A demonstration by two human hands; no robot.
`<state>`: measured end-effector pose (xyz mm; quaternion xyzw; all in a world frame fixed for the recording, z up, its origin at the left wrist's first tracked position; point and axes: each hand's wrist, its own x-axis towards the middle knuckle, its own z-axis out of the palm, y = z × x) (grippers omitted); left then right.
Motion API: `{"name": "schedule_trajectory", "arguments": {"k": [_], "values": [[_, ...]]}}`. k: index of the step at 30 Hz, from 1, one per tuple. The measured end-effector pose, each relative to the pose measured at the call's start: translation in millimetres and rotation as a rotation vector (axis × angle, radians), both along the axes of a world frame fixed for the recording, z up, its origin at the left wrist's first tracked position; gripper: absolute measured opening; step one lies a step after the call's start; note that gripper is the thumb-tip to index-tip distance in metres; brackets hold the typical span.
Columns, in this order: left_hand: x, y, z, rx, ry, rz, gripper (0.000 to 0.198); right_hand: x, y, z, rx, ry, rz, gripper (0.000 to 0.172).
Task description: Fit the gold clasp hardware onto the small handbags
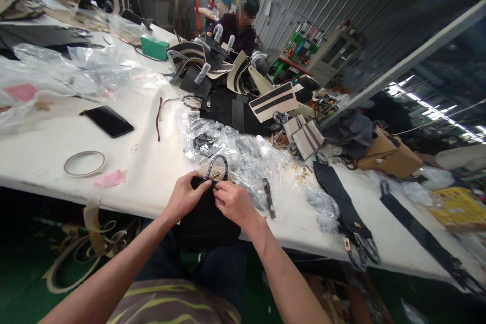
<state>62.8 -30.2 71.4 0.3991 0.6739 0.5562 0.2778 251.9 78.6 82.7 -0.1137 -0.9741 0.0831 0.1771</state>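
Took clock directions from the middle of the black bag (210, 223). Noted phone (108, 120) at ten o'clock, flat on the bench (148, 177), with pink scrap (110, 178) nearer nine. Found left hand (188, 195) at eleven, grip narrow, closed on the bag's top edge beside a gold-coloured piece (214, 176). Located the black bag at the bench's near edge, directly between both hands, with plastic-wrapped handle (218, 157) upright at twelve. Judged light, soft-sided and liable to sag, probably firmer along the top; rated unlikely to break, but easily marked by metal. Considered the top edge, at eleven and one o'clock, the soundest hold; rated the wrapped handle slicker. Found right hand (235, 205) at one, grip narrow, pinching the same edge; could not make out any small part between fingertips. Recorded loose clear plastic (258, 157) from twelve to two, and dark strip (269, 197) near three.
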Motion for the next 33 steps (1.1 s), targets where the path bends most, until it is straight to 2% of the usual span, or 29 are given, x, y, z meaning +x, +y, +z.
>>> {"name": "schedule_trajectory", "arguments": {"k": [5,9,11,14,15,19,22,25,30,33], "values": [[-2.3,0.0,1.0,-0.009,-0.013,0.011,0.033,-3.0,2.7,3.2,-0.034,-0.021,0.024,0.022],[-5.6,-2.2,-1.1,0.0,-0.14,-0.02,0.039,3.0,-2.8,6.3,-0.255,0.15,-0.04,0.027],[-7.4,-4.0,-2.7,0.007,-0.265,-0.04,0.043,6.6,-5.9,8.2,-0.333,0.322,-0.193,0.033],[-10.7,-5.6,-2.6,0.002,-0.445,-0.076,0.046,10.1,-4.2,10.9,-0.34,0.466,-0.49,0.076],[-12.0,-5.6,-1.3,-0.007,-0.493,-0.096,0.048,10.6,-1.1,12.1,-0.378,0.445,-0.531,0.079],[-15.8,-2.2,8.3,-0.083,-0.558,-0.186,0.054,9.8,18.3,19.1,-0.818,0.214,-0.454,0.046],[-15.0,1.7,14.4,-0.149,-0.502,-0.19,0.061,6.9,28.1,25.7,-1.041,0.174,-0.408,0.045],[-13.6,4.9,17.1,-0.183,-0.514,-0.186,0.068,3.7,30.0,31.1,-1.073,0.184,-0.38,0.042],[-16.1,8.1,23.7,-0.244,-0.611,-0.229,0.068,-0.9,32.7,36.0,-1.087,0.134,-0.403,0.043],[-13.7,6.4,29.1,-0.304,-0.616,-0.179,0.073,-3.5,31.8,35.0,-1.12,0.125,-0.408,0.042]]}}
